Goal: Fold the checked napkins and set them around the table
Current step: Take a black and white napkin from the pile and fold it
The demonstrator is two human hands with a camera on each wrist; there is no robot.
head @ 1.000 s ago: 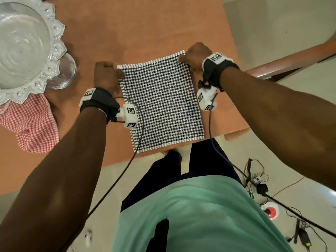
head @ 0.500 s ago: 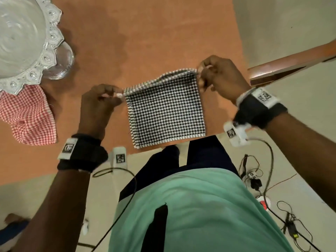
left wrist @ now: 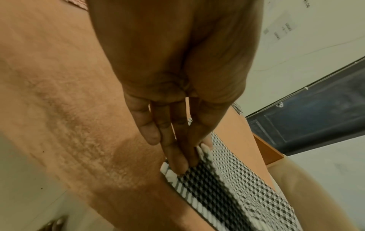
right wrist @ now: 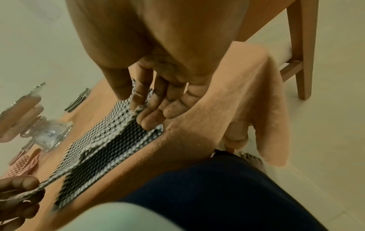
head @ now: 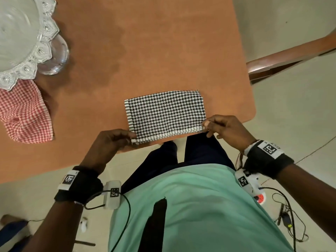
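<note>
1. We find little writing to read: each wristband [head: 268, 148] carries a white tag with a black square code, and the wall papers in the left wrist view are too blurred to make out.
2. The black-and-white checked napkin [head: 166, 114] lies folded double near the worktop [head: 145, 51] edge closest to us, a woven rectangle with a striped border along its near and left sides.
3. Our left hand [head: 107, 144] pinches the near left corner; our right hand [head: 225, 129] pinches the near right corner, the top layer lifted slightly there.
4. A crumpled red checked napkin [head: 23, 115] sits at the left, seemingly tucked under the cut-glass stand [head: 27, 42], though the overlap is hard to judge.
</note>
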